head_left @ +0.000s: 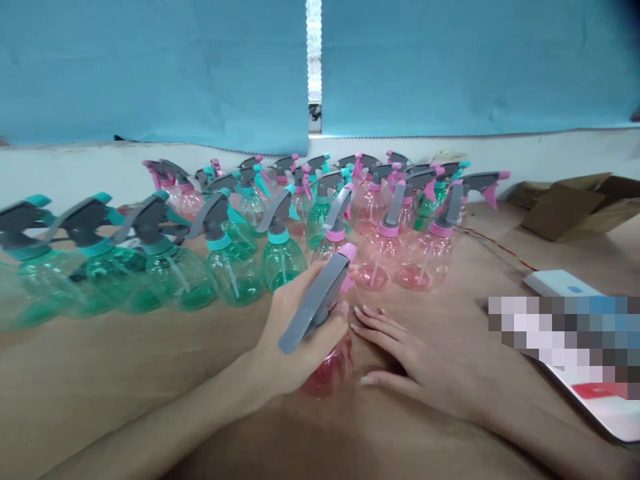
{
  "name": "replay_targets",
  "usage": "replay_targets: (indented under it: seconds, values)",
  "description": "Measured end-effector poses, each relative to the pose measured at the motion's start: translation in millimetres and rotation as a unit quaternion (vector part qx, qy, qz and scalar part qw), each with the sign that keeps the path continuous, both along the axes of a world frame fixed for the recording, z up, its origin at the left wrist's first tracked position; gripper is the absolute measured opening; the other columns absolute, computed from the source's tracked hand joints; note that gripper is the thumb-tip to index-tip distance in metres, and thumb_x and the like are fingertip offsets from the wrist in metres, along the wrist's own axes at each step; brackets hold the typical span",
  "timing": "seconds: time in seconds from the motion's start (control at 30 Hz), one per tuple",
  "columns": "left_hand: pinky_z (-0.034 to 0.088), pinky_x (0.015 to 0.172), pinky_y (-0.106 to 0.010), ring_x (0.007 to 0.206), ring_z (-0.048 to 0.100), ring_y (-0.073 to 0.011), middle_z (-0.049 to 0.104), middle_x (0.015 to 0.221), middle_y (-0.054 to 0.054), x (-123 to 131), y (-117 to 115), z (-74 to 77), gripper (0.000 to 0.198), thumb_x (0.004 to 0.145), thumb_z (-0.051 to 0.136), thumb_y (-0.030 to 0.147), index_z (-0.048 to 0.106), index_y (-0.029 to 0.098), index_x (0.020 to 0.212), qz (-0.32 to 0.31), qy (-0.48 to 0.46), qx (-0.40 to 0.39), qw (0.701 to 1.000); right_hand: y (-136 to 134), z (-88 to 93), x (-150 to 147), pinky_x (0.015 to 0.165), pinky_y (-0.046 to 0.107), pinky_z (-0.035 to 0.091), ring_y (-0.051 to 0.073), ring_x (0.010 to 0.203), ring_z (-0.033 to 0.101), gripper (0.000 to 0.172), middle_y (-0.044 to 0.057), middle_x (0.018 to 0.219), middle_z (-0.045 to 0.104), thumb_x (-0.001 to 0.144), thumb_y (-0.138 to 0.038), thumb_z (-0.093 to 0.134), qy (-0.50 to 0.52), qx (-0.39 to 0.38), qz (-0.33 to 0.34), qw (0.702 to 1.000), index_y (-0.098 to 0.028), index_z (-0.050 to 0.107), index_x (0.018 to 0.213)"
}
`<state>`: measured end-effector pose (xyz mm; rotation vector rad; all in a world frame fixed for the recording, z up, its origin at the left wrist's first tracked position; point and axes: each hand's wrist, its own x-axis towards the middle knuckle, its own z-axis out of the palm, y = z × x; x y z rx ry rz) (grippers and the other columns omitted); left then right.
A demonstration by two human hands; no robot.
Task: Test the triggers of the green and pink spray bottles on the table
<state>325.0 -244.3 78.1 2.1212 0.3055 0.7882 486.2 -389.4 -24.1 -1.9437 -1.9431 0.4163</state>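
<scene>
Wrapped round the neck of a pink spray bottle (327, 373) is my left hand (295, 327), with the grey trigger head (317, 297) and its pink nozzle rising above the fingers. The bottle's clear pink body shows below the grip, close to the table top. To its right, my right hand (400, 353) rests on the table with fingers stretched out and holds nothing. Just beyond the hands stand more pink spray bottles (425, 263) and a green spray bottle (283, 257), part of a front row.
Several green spray bottles (180, 277) run off to the left, with more bottles (373, 203) crowded behind. At right are a cardboard box (565, 210), a white box with a cable (560, 283) and a partly blurred-out flat item (617, 420). Blue sheets (150, 73) cover the wall.
</scene>
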Motion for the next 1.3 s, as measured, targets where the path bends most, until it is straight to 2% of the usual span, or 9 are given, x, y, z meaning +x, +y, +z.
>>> replay_targets:
  seconds: [0.3, 0.5, 0.67, 0.87, 0.93, 1.07, 1.3]
  values:
    - [0.039, 0.051, -0.024, 0.055, 0.041, -0.0128, 0.044, 0.068, 0.005, 0, 0, -0.2, 0.016, 0.077, 0.051, 0.019, 0.050, 0.025, 0.092, -0.013, -0.012, 0.004, 1.000, 0, -1.4, 0, 0.117, 0.051, 0.021, 0.025, 0.145, 0.019, 0.073, 0.005, 0.157, 0.024, 0.090, -0.064, 0.043, -0.007, 0.000, 0.004, 1.000, -0.020, 0.033, 0.148]
    - [0.039, 0.048, -0.025, 0.053, 0.044, -0.0131, 0.046, 0.065, 0.004, -1, -1, 0.5, 0.004, 0.077, 0.050, 0.024, 0.048, 0.025, 0.080, 0.007, -0.005, 0.011, 1.000, 0, 1.6, -1, 0.117, 0.050, 0.022, 0.025, 0.145, 0.019, 0.073, 0.004, 0.157, 0.024, 0.090, -0.064, 0.043, -0.004, -0.008, -0.003, 1.000, -0.020, 0.035, 0.147]
    - [0.040, 0.048, -0.025, 0.054, 0.046, -0.0137, 0.048, 0.066, 0.004, -2, -5, 1.8, 0.008, 0.078, 0.050, 0.024, 0.052, 0.025, 0.086, 0.036, 0.000, 0.003, 0.999, 0, 1.1, -1, 0.117, 0.050, 0.022, 0.024, 0.145, 0.019, 0.073, 0.005, 0.157, 0.025, 0.090, -0.063, 0.044, -0.001, -0.001, -0.001, 1.000, -0.020, 0.033, 0.148]
    - [0.041, 0.053, -0.027, 0.056, 0.045, -0.0147, 0.047, 0.066, 0.004, -1, 1, 4.2, 0.011, 0.072, 0.049, 0.022, 0.051, 0.026, 0.082, 0.002, 0.001, 0.014, 1.000, -1, -1.4, 1, 0.117, 0.051, 0.022, 0.026, 0.144, 0.023, 0.070, 0.006, 0.156, 0.028, 0.090, -0.060, 0.049, 0.016, 0.019, 0.003, 1.000, -0.022, 0.035, 0.147]
    - [0.038, 0.051, -0.027, 0.052, 0.039, -0.0130, 0.042, 0.062, 0.006, -1, 3, 6.8, 0.009, 0.070, 0.048, 0.017, 0.046, 0.025, 0.075, -0.018, -0.011, 0.023, 1.000, -1, -1.2, 1, 0.116, 0.051, 0.023, 0.026, 0.144, 0.023, 0.070, 0.006, 0.156, 0.028, 0.090, -0.059, 0.050, 0.018, 0.021, 0.006, 1.000, -0.023, 0.035, 0.147]
    - [0.029, 0.047, -0.027, 0.050, 0.030, -0.0111, 0.033, 0.058, 0.007, -1, 6, 10.4, 0.017, 0.066, 0.047, 0.011, 0.035, 0.023, 0.064, -0.042, -0.025, 0.046, 0.998, -1, 1.2, 0, 0.115, 0.051, 0.026, 0.027, 0.143, 0.026, 0.068, 0.007, 0.155, 0.030, 0.090, -0.058, 0.051, 0.022, 0.030, 0.006, 0.999, -0.023, 0.038, 0.146]
    - [0.029, 0.050, -0.028, 0.053, 0.032, -0.0116, 0.034, 0.062, 0.006, -4, 5, 11.9, 0.014, 0.067, 0.045, 0.012, 0.036, 0.023, 0.066, -0.056, -0.001, 0.032, 0.998, -1, 2.3, 0, 0.116, 0.050, 0.026, 0.027, 0.143, 0.026, 0.069, 0.007, 0.155, 0.030, 0.089, -0.058, 0.052, 0.023, 0.028, 0.003, 0.999, -0.023, 0.038, 0.146]
